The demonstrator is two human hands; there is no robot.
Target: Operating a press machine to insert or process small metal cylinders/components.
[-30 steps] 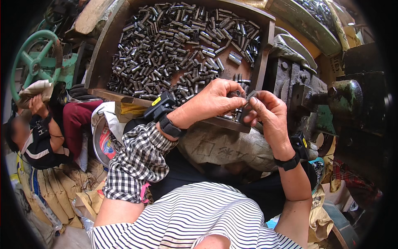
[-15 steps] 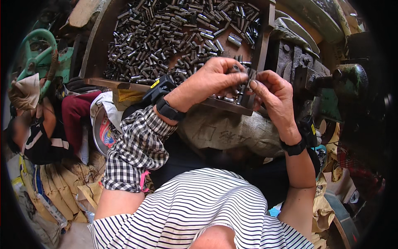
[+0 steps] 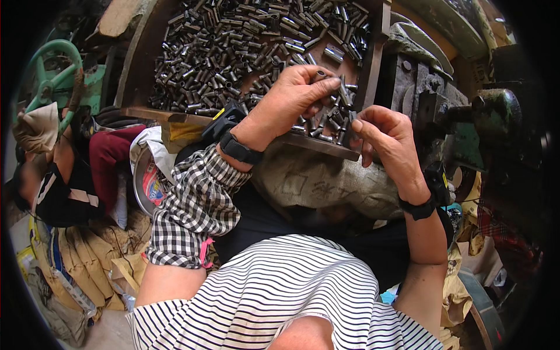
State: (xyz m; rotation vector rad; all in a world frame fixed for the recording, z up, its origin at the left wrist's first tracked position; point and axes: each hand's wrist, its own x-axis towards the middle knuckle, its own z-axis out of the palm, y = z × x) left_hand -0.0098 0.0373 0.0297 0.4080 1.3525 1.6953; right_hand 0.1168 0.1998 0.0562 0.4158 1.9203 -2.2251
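Observation:
A brown tray (image 3: 371, 64) in front of me is heaped with short dark metal tubes (image 3: 204, 73). Over its near right corner, my left hand (image 3: 294, 96) is closed around a metal tube (image 3: 320, 74), whose open end shows above the fingers. Its curled fingers hide whether more tubes are in the palm. My right hand (image 3: 388, 137), just beyond the tray's right wall, pinches a small metal piece (image 3: 352, 116) between thumb and forefinger. Below my left fingers, several loose tubes (image 3: 326, 125) lie in the tray corner. The two hands are apart.
Right of the tray stands a dark, greasy machine with a green-black cylindrical part (image 3: 497, 114). A grey sack (image 3: 326, 178) lies under the tray's near edge. At left are a green handwheel (image 3: 44, 90), another person (image 3: 64, 192) and a metal basin (image 3: 139, 181).
My hands have drawn apart: the left moved up and left with its tube, and the right moved slightly down, still pinching a small piece. More tubes in the tray corner now show.

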